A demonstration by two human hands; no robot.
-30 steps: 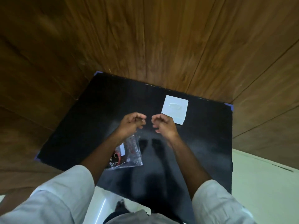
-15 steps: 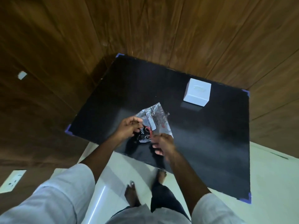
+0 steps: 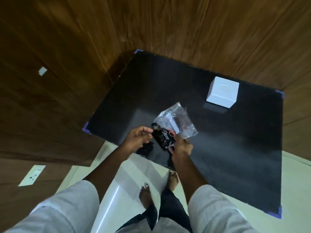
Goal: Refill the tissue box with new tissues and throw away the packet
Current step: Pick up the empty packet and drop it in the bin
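Observation:
The emptied packet point(image 3: 176, 121) is crumpled clear plastic with a dark printed part and a white label. I hold it a little above the near left part of the black table point(image 3: 235, 148). My right hand point(image 3: 181, 147) grips its lower end from below. My left hand point(image 3: 138, 137) pinches its left edge between thumb and fingertips. The white tissue box point(image 3: 222, 93) stands upright at the table's far right, apart from both hands, with its oval slot on top. No tissue shows at the slot.
Wood-panelled walls enclose the table at the back and left. A white wall socket point(image 3: 32, 175) sits low on the left panel. Pale floor tiles run along the table's near edge, where my bare feet point(image 3: 173, 180) stand. Blue tape marks the table's corners.
The packet has come up off the table into both hands. The view has pulled back from the table, so the floor and my feet now show. The tissue box has stayed put.

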